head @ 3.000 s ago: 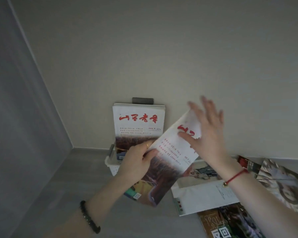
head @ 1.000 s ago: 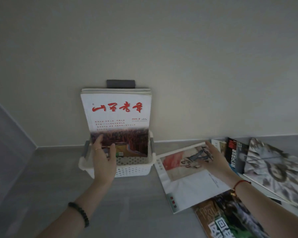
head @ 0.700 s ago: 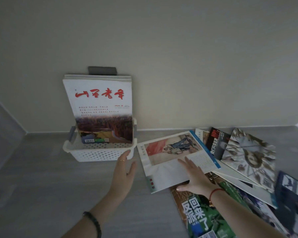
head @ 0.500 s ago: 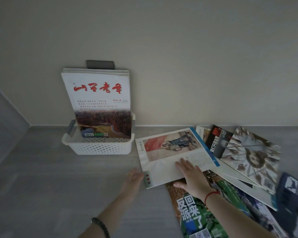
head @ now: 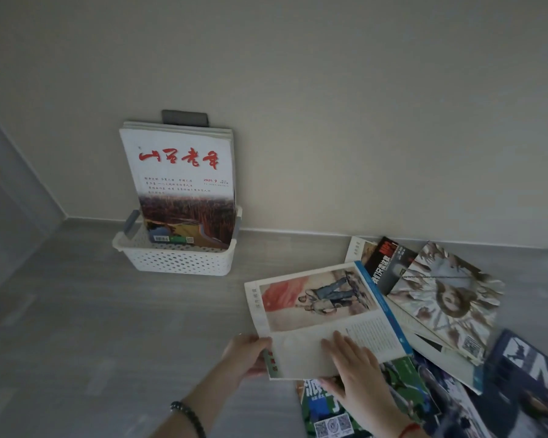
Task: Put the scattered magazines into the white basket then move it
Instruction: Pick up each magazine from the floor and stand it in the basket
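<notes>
Several magazines (head: 178,172) are already standing upright in the white basket (head: 174,260), leaning on the wall (head: 329,121) behind it. The front one, with red lettering, was in both hands three seconds ago and is no longer being touched. Since then the left hand (head: 246,355) is leaving the basket and crossing to the open magazine (head: 317,308), which is lying on the desk (head: 76,327) to the right of the basket, toward the near side. This is marking one deposit as done and the next pickup as beginning, with most of the pile still lying outside the basket.

The left hand's grip is closing narrowly on the near left corner of the open magazine, fingers going under the edge; the page is hiding how far under. The right hand (head: 358,371) is lying wide and flat on the lower page, fingers straight, pressing down and holding nothing. Farther right of the basket, a green-covered magazine (head: 405,384), a dark-covered magazine (head: 388,263) and a portrait cover (head: 446,298) are overlapping on the desk, waiting their turn.
</notes>
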{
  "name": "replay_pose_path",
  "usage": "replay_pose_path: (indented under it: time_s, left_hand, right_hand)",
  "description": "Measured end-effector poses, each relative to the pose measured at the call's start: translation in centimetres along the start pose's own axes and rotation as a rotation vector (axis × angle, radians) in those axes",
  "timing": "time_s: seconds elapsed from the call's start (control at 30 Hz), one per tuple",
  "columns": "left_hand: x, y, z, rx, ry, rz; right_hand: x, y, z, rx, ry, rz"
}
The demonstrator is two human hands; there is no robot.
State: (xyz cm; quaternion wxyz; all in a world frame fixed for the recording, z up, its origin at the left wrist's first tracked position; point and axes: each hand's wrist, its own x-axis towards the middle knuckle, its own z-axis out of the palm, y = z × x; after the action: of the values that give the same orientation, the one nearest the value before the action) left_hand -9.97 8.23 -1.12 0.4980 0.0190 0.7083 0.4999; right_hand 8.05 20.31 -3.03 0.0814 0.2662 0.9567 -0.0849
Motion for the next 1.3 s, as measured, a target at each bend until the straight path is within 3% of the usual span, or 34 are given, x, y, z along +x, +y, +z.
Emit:
replay_pose_path:
  time_s: [0.1,0.2,0.27,0.37,0.43,0.6,0.73,1.0,1.3]
  left_hand:
    - [-1.7,1.9,1.3,-0.078,-0.114,0.065]
    - [-3.8,4.8,2.1,-0.178,-0.213,0.190]
    - [-4.9,6.9,2.1,-0.220,-0.152,0.283]
    - [-5.6,9.3,1.3,-0.185,0.093,0.375]
    - [-5.6,9.9,0.5,-0.056,0.165,0.405]
    - [-6.4,11.4,-0.5,-0.075,0.026,0.497]
    - [-7.1,12.4,-3.6,-0.139,0.140,0.579]
    - [-7.7,18.6,-13.0,-0.008,0.340,0.743]
    - [-3.3,26.5,-23.6,0.093,0.529,0.814]
  right_hand:
    - [-1.8,0.5,-1.2,0.036,0.186,-0.048]
    - [-1.4,1.4,-4.4,0.372,0.314,0.068]
    - [-0.6,2.1,-7.5,0.540,0.451,0.166]
    - [0.5,2.3,-12.5,0.682,0.646,0.132]
    - [0.9,2.0,-15.4,0.871,0.680,0.080]
    - [2.3,-0.3,-18.7,1.204,0.534,0.022]
    - [4.1,-2.6,-19.0,1.234,0.547,0.055]
    - [11.6,-9.1,-23.1,1.003,0.750,0.001]
    - [22.8,-16.9,-24.3,0.981,0.680,0.089]
